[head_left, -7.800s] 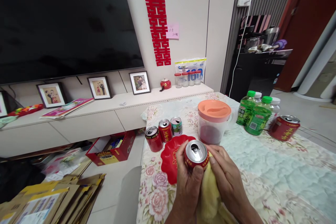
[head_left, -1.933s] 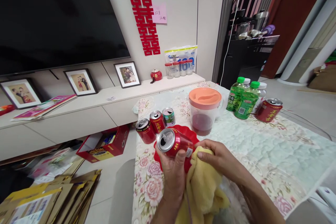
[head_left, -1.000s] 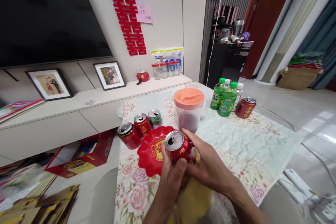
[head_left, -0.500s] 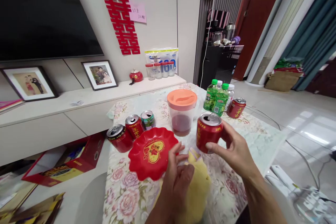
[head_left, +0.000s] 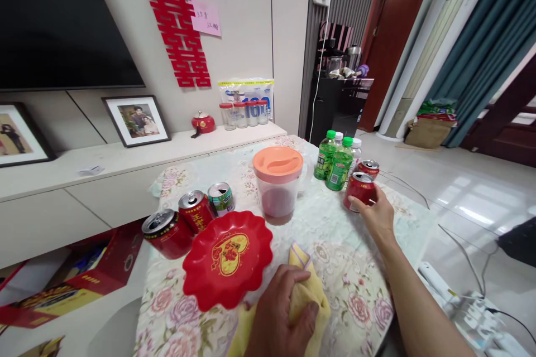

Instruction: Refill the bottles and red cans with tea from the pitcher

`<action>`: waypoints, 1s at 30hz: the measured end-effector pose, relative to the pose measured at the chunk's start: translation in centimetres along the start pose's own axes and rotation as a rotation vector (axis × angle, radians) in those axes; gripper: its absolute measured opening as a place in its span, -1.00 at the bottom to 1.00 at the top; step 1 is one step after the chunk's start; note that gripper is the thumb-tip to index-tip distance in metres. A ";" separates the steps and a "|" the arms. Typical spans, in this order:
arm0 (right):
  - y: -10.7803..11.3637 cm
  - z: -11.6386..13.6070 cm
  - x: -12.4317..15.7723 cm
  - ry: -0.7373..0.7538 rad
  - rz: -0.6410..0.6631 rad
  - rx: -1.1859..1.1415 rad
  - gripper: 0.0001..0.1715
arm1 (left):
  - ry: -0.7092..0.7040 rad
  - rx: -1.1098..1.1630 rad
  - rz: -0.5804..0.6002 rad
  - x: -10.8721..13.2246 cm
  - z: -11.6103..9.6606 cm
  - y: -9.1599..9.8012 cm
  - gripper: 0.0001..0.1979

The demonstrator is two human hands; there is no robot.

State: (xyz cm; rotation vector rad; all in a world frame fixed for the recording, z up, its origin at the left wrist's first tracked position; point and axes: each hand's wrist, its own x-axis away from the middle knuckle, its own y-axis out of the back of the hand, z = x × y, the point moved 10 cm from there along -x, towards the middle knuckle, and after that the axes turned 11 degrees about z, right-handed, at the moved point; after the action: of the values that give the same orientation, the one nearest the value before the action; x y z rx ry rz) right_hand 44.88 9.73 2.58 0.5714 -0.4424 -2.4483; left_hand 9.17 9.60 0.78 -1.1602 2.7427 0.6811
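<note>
My right hand (head_left: pixel 379 215) is closed around a red drink can (head_left: pixel 359 192) at the table's right side, in front of another red can (head_left: pixel 368 167). Under my left hand (head_left: pixel 285 309) lies a bunched yellow cloth (head_left: pixel 316 295), gripped between thumb and fingers. A red scalloped plate (head_left: pixel 255 268) with a gold heart print is left of that hand. Beyond the plate stand two red cans (head_left: pixel 170 237) and a smaller green can (head_left: pixel 221 198). A clear pitcher (head_left: pixel 280 201) with an orange lid and dark liquid inside stands mid-table.
Several green-labelled and white-capped bottles (head_left: pixel 338 166) stand by the right-hand cans. The floral tablecloth (head_left: pixel 184 323) covers the table. Behind it, a white cabinet (head_left: pixel 184 150) carries glass jars (head_left: pixel 245 116), a red pot (head_left: pixel 203 122) and framed photos (head_left: pixel 136 120). Cables lie on the floor at right.
My right hand has carried the red can to the right and farther back, beside the other can. My left hand has come down onto the yellow cloth and grips it. The view has shifted right.
</note>
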 end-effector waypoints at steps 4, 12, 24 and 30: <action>-1.0 -0.6 -1.3 0.027 0.027 0.065 -0.13 | -0.026 -0.029 -0.023 0.2 0.2 -0.2 -0.71; -1.6 -2.2 -2.7 0.004 0.020 0.305 -0.33 | -0.086 -0.095 -0.033 0.2 -0.7 -0.3 -0.70; -2.5 -4.0 -2.1 -0.168 0.061 0.596 -0.52 | -0.146 -0.130 -0.040 0.3 -1.1 -0.3 -0.65; -2.8 -4.0 -2.3 -0.192 0.098 0.655 -0.54 | -0.167 -0.159 -0.054 0.4 -1.2 -0.6 -0.65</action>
State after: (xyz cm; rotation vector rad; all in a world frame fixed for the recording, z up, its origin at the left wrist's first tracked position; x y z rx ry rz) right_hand 47.28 12.53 -1.37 0.5511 -1.3415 -2.2434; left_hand 9.35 8.44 1.55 -1.1450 2.5488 0.9584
